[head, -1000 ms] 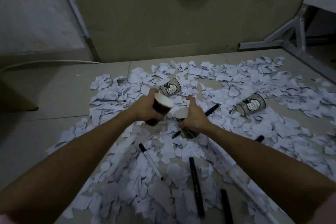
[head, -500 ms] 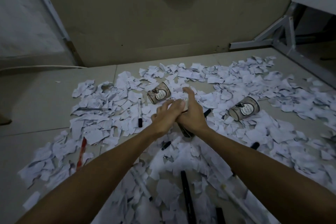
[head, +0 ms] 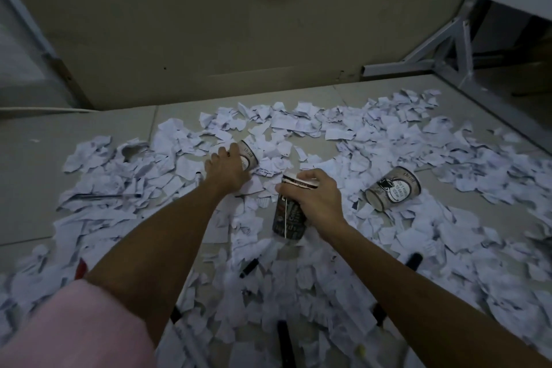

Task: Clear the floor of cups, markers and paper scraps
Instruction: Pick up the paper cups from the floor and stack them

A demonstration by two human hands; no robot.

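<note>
The right hand (head: 319, 203) grips the rim of a dark cup (head: 289, 216), fingers curled over the top, and holds it upright just above the scraps (head: 448, 236); a second rim seems to sit inside the first, so it may be two cups nested. The left hand (head: 228, 169) reaches to a pale cup (head: 248, 155) lying on its side, fingers bent over its body and touching it; whether they have closed round it I cannot tell. Another pale cup (head: 392, 193) lies on its side to the right, well apart from both hands. Markers (head: 249, 267) lie half buried among the scraps across the floor (head: 59, 134), nearer the person.

The likely slip is at the left hand: a cup on its side rolls readily, and loose paper under it gives no hold, so a light touch could push it away. The top grip on the right could also let the dark cup tilt or drop
</note>
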